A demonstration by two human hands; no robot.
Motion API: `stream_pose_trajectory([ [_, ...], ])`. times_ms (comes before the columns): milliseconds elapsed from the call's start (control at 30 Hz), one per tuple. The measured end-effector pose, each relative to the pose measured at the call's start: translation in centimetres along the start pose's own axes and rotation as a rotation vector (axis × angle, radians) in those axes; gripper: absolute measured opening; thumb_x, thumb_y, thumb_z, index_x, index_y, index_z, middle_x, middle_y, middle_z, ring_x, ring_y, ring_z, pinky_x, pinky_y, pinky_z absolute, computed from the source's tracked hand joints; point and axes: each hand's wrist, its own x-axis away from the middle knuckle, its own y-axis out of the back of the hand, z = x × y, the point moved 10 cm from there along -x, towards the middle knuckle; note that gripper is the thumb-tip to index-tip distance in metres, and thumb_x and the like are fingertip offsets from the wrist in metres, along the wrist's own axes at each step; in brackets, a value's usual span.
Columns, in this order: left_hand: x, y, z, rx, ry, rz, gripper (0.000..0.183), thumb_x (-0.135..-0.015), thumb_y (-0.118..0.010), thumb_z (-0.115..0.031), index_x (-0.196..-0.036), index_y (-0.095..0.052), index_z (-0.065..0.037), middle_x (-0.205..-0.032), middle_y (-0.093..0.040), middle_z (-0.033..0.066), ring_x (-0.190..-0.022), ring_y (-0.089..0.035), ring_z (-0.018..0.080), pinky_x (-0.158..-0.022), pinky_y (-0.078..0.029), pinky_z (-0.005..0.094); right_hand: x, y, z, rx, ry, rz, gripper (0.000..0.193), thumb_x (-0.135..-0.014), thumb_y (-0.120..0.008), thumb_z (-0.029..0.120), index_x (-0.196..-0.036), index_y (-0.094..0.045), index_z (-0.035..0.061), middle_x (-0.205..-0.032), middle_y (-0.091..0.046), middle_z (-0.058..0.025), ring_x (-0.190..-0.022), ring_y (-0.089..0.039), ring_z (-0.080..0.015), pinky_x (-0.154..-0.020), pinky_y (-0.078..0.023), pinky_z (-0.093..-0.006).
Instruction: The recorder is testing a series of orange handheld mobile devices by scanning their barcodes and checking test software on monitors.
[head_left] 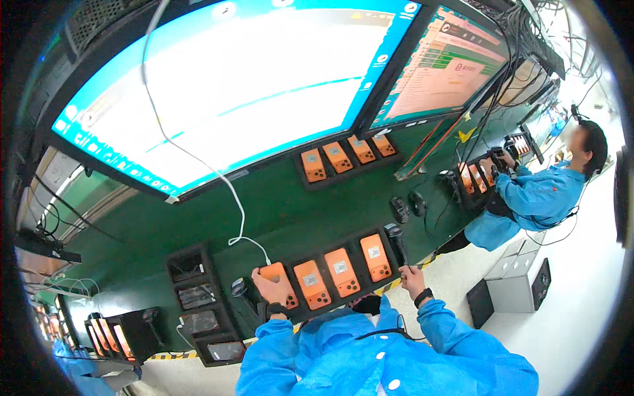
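At the left end of a black foam tray (345,300), my left hand (269,289) grips an orange smartphone (282,277). A white cable (242,214) runs down from above to that phone's top edge. Three more orange phones (310,284) lie in the tray to the right, backs up, with white labels. My right hand (413,282) is closed round the lower end of a black barcode scanner's handle (401,254), at the tray's right end. A second barcode scanner (242,290) stands just left of my left hand.
A large monitor (251,79) and a smaller screen (446,66) stand behind the green table (211,221). Another tray (314,185) of orange phones lies below them. A dark tray (221,323) of devices sits left; two black mice (399,209) lie right. A co-worker (541,198) handles phones at right.
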Motion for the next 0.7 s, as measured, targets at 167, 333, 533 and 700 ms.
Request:
stream_pose_trajectory([
  [167,5.0,0.1,-3.6,-0.286,-0.280,-0.115,0.068,-0.066,-0.063,-0.009,-0.128,-0.037,0.001,-0.126,-0.041,0.0275,-0.121,-0.037,0.0419,-0.103,-0.030,0.0500,-4.4,2.4,-4.0,-0.387,-0.161,-0.052,0.020,-0.089,-0.054,0.025,-0.084,-0.061,0.0069,-0.068,-0.056,-0.0015,-0.055,-0.052,-0.0098,-0.049,-0.042,-0.0235],
  [333,10.2,-1.7,-4.2,-0.220,-0.217,0.055,0.057,-0.068,-0.060,-0.007,-0.122,-0.043,0.000,-0.119,-0.047,0.0214,-0.115,-0.041,0.0393,-0.098,-0.034,0.0463,-9.6,2.5,-1.1,0.383,0.438,-0.245,0.038,-0.095,-0.043,0.037,-0.091,-0.062,0.0037,-0.086,-0.064,-0.0157,-0.078,-0.061,-0.0333,-0.069,-0.048,-0.0409],
  [533,12.3,-2.4,-4.1,-0.064,-0.122,0.068,0.040,-0.071,-0.062,-0.006,-0.109,-0.051,0.001,-0.103,-0.052,0.0165,-0.095,-0.053,0.0301,-0.082,-0.044,0.0384,-10.3,-1.6,1.5,0.191,0.220,0.047,0.046,-0.088,-0.056,0.040,-0.110,-0.057,-0.0003,-0.104,-0.063,-0.0195,-0.098,-0.060,-0.0312,-0.084,-0.045,-0.0369],
  [700,13.1,-2.9,-2.6,0.049,-0.039,0.109,0.034,-0.069,-0.059,-0.003,-0.103,-0.056,0.000,-0.086,-0.056,0.0119,-0.077,-0.056,0.0251,-0.069,-0.047,0.0352,-11.7,-2.6,-2.0,0.177,0.261,0.156,0.056,-0.076,-0.071,0.041,-0.108,-0.058,-0.0027,-0.075,-0.064,-0.0091,-0.052,-0.056,-0.0138,-0.050,-0.045,-0.0285],
])
